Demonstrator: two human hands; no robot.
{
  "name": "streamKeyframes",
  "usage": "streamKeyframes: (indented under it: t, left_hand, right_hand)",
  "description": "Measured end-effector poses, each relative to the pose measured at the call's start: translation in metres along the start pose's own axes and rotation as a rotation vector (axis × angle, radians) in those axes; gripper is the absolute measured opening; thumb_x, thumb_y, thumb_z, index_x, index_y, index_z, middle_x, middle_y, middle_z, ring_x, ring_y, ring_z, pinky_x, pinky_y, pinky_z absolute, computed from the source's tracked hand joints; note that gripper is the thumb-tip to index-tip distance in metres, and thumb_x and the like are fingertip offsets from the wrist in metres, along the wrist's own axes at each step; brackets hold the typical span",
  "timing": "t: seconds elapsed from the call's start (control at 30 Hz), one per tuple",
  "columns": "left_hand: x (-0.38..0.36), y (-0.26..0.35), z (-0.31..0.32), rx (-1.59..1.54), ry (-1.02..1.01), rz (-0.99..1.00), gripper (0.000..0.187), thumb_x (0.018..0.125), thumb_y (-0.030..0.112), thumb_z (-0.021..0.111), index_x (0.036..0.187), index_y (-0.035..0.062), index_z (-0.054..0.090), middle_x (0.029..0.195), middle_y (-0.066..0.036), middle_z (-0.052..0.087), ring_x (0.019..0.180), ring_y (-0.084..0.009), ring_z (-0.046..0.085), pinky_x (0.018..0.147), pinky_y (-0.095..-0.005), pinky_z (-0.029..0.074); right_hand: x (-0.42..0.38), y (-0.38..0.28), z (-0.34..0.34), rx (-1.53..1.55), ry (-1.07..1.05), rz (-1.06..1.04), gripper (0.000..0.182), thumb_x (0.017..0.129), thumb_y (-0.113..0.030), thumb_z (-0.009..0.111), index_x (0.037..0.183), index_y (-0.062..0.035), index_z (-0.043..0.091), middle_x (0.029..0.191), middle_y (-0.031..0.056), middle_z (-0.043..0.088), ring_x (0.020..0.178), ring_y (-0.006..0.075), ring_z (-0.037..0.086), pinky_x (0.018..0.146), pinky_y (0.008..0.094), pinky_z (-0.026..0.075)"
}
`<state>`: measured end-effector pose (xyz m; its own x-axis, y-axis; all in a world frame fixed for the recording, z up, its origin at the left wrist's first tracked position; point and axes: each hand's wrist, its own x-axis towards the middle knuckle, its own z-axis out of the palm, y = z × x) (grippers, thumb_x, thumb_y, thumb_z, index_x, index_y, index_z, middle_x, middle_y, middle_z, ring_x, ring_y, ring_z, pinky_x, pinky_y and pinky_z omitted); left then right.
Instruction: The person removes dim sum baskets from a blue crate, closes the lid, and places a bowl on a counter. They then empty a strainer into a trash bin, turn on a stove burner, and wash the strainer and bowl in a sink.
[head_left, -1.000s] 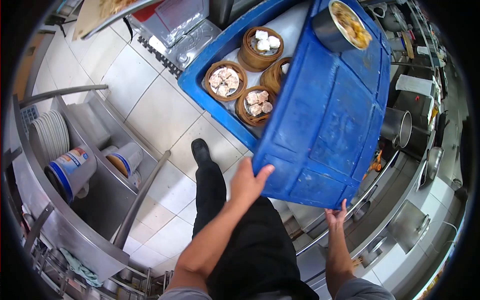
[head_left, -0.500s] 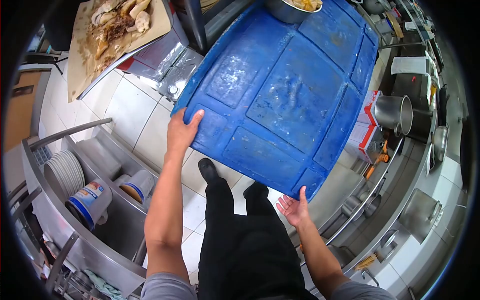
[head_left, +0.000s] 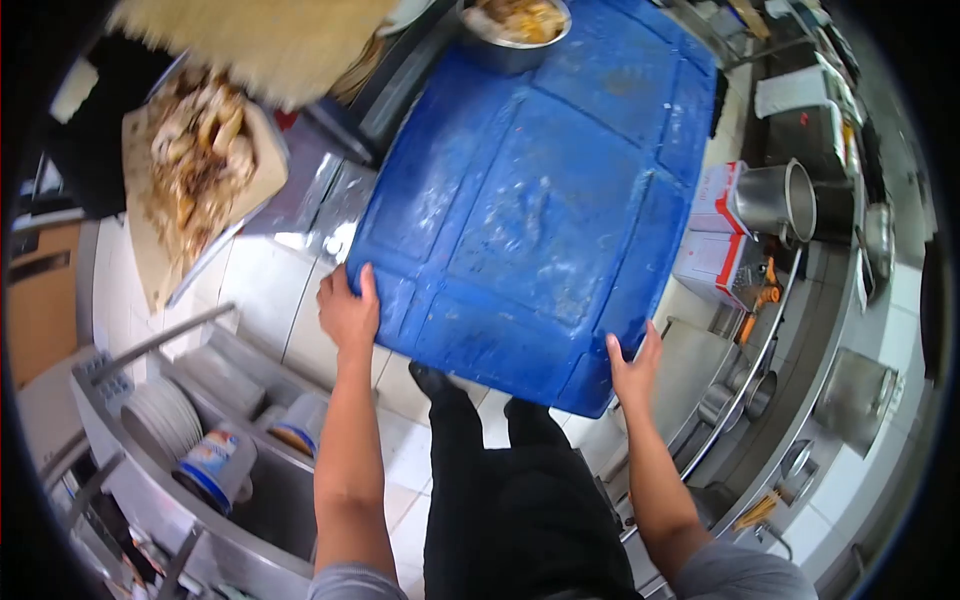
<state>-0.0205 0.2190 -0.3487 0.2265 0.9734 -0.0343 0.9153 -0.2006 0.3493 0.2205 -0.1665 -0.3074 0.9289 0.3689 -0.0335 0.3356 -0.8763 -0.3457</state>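
A large, scuffed blue plastic lid (head_left: 540,230) with raised panels fills the middle of the view. My left hand (head_left: 350,310) grips its near left edge, thumb on top and fingers underneath. At the near right corner, my right hand (head_left: 632,372) clasps the edge between thumb and fingers; the fingers are partly hidden by the rim. A metal bowl (head_left: 515,52) of yellowish food pieces rests on the lid's far left part.
Left, a tray lined with brown paper (head_left: 135,250) holds cooked chicken pieces (head_left: 210,140). A metal sink unit (head_left: 130,490) holds stacked plates (head_left: 165,420) and a white tub (head_left: 218,465). Right are red-and-white boxes (head_left: 710,265), a steel pot (head_left: 775,200) and a metal rail (head_left: 722,425).
My right hand has moved from beneath the near right corner up to the right edge. The lid appears lower and further left. A tan fringed sheet now shows at the upper left.
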Motion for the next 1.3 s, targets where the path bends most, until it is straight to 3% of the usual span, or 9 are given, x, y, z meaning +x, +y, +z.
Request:
streamKeyframes:
  t: [0.07, 0.3, 0.87, 1.0, 1.03, 1.1, 1.2, 1.27, 1.3]
  left_hand:
    - [0.001, 0.004, 0.001, 0.017, 0.0, -0.003, 0.048, 0.094, 0.048, 0.061, 0.123, 0.0103, 0.065, 0.12, -0.015, 0.064, 0.112, -0.0379, 0.06, 0.091, -0.0502, 0.05]
    - [0.007, 0.017, 0.003, 0.005, -0.059, -0.025, 0.05, 0.099, 0.05, 0.052, 0.129, 0.0104, 0.061, 0.122, -0.015, 0.062, 0.112, -0.0386, 0.061, 0.089, -0.0511, 0.051]
    - [0.022, 0.005, 0.012, 0.125, -0.13, 0.074, 0.054, 0.104, 0.052, 0.037, 0.134, 0.0126, 0.058, 0.122, -0.017, 0.065, 0.112, -0.0416, 0.061, 0.091, -0.0504, 0.05]
    - [0.023, 0.017, 0.009, 0.292, -0.208, -0.003, 0.053, 0.106, 0.047, 0.032, 0.149, 0.0172, 0.043, 0.142, -0.017, 0.053, 0.125, -0.0431, 0.054, 0.098, -0.0603, 0.045]
    - [0.025, 0.016, 0.011, 0.305, -0.192, 0.023, 0.054, 0.106, 0.046, 0.032, 0.152, 0.0187, 0.037, 0.148, -0.016, 0.048, 0.129, -0.0432, 0.051, 0.097, -0.0658, 0.043]
    - [0.006, 0.046, 0.003, 0.357, -0.14, 0.18, 0.06, 0.103, 0.049, 0.04, 0.154, 0.0164, 0.036, 0.149, -0.018, 0.046, 0.134, -0.0421, 0.047, 0.101, -0.0622, 0.042]
    - [-0.033, 0.095, 0.008, 0.201, -0.141, 0.573, 0.069, 0.099, 0.046, 0.057, 0.155, 0.0113, 0.036, 0.154, -0.024, 0.039, 0.14, -0.0428, 0.04, 0.111, -0.0532, 0.037]
    - [-0.074, 0.135, 0.013, 0.186, -0.242, 0.656, 0.076, 0.095, 0.044, 0.065, 0.156, 0.0107, 0.035, 0.157, -0.025, 0.034, 0.144, -0.0418, 0.035, 0.117, -0.0482, 0.031]
    - [-0.09, 0.151, 0.019, 0.184, -0.311, 0.671, 0.08, 0.094, 0.047, 0.066, 0.158, 0.0135, 0.031, 0.159, -0.026, 0.029, 0.146, -0.0429, 0.031, 0.117, -0.0512, 0.029]
  right_hand:
    - [0.032, -0.004, 0.036, 0.016, -0.012, 0.228, 0.095, 0.087, -0.048, 0.073, 0.159, -0.0125, 0.022, 0.151, 0.0314, 0.033, 0.131, 0.0502, 0.045, 0.109, 0.0517, 0.041]
    - [0.049, -0.03, 0.032, -0.095, 0.031, 0.333, 0.092, 0.087, -0.051, 0.07, 0.16, -0.0224, 0.022, 0.149, 0.032, 0.034, 0.13, 0.0506, 0.046, 0.105, 0.0546, 0.043]
    - [0.055, -0.026, 0.019, 0.018, -0.059, 0.454, 0.105, 0.078, -0.058, 0.076, 0.16, -0.0207, 0.021, 0.148, 0.0325, 0.031, 0.127, 0.0515, 0.047, 0.102, 0.0555, 0.045]
    - [0.051, 0.0, 0.002, 0.307, -0.104, 0.311, 0.105, 0.079, -0.048, 0.081, 0.159, -0.0139, 0.022, 0.152, 0.0326, 0.028, 0.129, 0.0521, 0.047, 0.106, 0.0533, 0.044]
    - [0.048, 0.01, 0.006, 0.389, -0.046, 0.279, 0.106, 0.08, -0.048, 0.081, 0.159, -0.0106, 0.022, 0.153, 0.0316, 0.03, 0.132, 0.0494, 0.046, 0.109, 0.0508, 0.042]
    - [0.036, 0.029, 0.009, 0.478, 0.042, 0.301, 0.106, 0.08, -0.048, 0.08, 0.158, -0.0073, 0.021, 0.153, 0.0306, 0.032, 0.135, 0.0467, 0.044, 0.111, 0.0484, 0.041]
    - [0.018, 0.044, 0.006, 0.707, -0.068, 0.519, 0.105, 0.08, -0.049, 0.08, 0.156, -0.0021, 0.024, 0.153, 0.0293, 0.036, 0.139, 0.0424, 0.043, 0.114, 0.0456, 0.038]
    - [0.008, 0.049, 0.007, 0.723, -0.15, 0.564, 0.101, 0.082, -0.053, 0.078, 0.155, -0.0023, 0.028, 0.152, 0.0305, 0.038, 0.139, 0.0421, 0.043, 0.114, 0.0459, 0.037]
    - [0.005, 0.05, 0.012, 0.711, -0.126, 0.566, 0.098, 0.082, -0.057, 0.075, 0.152, -0.0023, 0.034, 0.153, 0.0297, 0.038, 0.137, 0.0439, 0.044, 0.113, 0.0481, 0.038]
